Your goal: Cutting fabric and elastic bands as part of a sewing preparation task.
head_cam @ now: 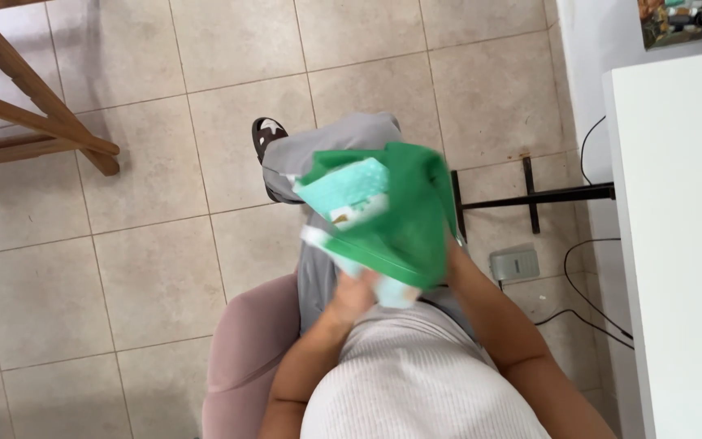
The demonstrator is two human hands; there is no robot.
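I sit on a pink chair [245, 358] and look down at my lap. Both hands hold up a green fabric piece [404, 215] with a light mint, dotted panel [347, 191] at its left; the cloth is blurred by motion. My left hand [355, 294] grips the lower left of the cloth, fingers closed on it. My right hand [452, 248] is mostly hidden behind the green cloth's right edge, holding it there. My grey-trousered leg [318, 146] stretches out beneath the cloth, ending in a dark sandal [266, 134].
A white desk [684, 228] stands at the right with black cables [591, 276] and a small grey box [514, 264] on the tiled floor beside it. A black metal frame [530, 195] lies near. Wooden furniture legs [34, 114] stand at upper left.
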